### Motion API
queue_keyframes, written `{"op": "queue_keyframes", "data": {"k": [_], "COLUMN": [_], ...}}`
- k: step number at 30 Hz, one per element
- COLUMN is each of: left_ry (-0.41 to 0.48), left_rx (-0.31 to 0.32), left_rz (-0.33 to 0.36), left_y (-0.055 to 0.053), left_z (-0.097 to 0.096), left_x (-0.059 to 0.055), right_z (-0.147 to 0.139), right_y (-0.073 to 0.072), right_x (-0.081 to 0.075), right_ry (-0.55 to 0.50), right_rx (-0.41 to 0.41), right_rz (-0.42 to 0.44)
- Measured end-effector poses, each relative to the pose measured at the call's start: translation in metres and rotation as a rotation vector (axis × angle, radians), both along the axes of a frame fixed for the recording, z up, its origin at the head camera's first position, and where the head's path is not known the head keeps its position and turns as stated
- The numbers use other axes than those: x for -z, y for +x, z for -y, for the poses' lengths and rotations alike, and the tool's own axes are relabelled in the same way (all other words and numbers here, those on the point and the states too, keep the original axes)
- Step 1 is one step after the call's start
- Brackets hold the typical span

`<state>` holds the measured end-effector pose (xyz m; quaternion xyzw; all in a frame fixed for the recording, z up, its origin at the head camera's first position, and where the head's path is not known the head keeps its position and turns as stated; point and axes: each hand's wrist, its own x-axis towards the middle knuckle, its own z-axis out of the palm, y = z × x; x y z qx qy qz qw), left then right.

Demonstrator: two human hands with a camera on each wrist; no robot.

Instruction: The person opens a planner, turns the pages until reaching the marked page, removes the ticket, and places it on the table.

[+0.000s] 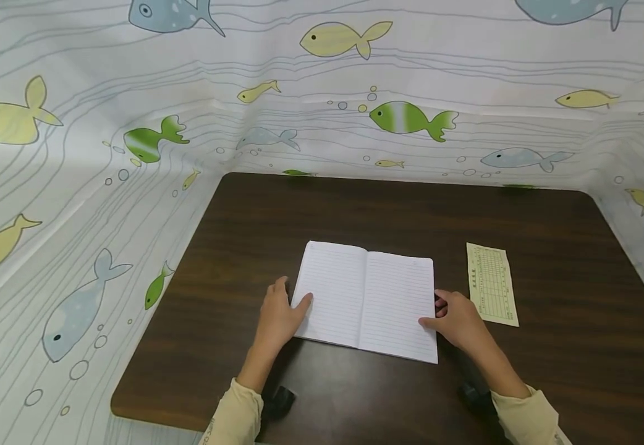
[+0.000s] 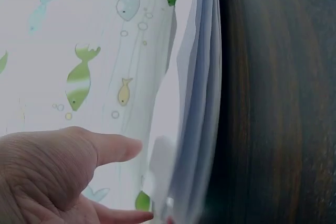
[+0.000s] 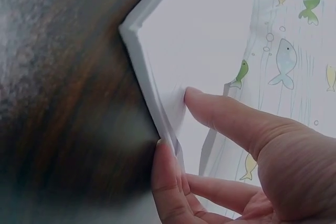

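An open lined notebook (image 1: 333,293) lies on the dark table, its two facing pages bare of writing. At its left edge is my left hand (image 1: 280,314), thumb reaching over the page border and fingers spread beside it. In the left wrist view the thumb (image 2: 118,148) is straight, close to the fanned page edges (image 2: 197,93). My right hand (image 1: 458,318) grips the notebook's right edge. The right wrist view has its thumb (image 3: 210,106) over the page and the curled fingers (image 3: 170,182) against the edge.
A pale yellow-green printed slip (image 1: 492,284) with a table grid lies right of the notebook. The wooden tabletop (image 1: 322,210) is bordered at the back and sides by a white fish-patterned sheet (image 1: 322,136). Dark objects (image 1: 279,403) sit by both wrists.
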<state>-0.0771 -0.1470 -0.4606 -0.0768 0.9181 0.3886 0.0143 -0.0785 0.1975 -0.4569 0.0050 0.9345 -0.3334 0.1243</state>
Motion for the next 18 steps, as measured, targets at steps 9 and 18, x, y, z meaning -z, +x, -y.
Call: {"op": "queue_keyframes", "data": {"k": [9, 18], "left_ry": [-0.038, -0.070], "left_rx": [0.034, 0.039], "left_rz": [-0.028, -0.054], "left_y": [0.0022, 0.0057], "left_z": [0.0034, 0.0041], "left_x": [0.0023, 0.0067], "right_z": [0.0029, 0.0080], "right_y": [0.0005, 0.0030], "right_x": [-0.0012, -0.0004], "right_ry": [0.049, 0.063], "right_rx": [-0.005, 0.010], "right_rz": [0.005, 0.003]}}
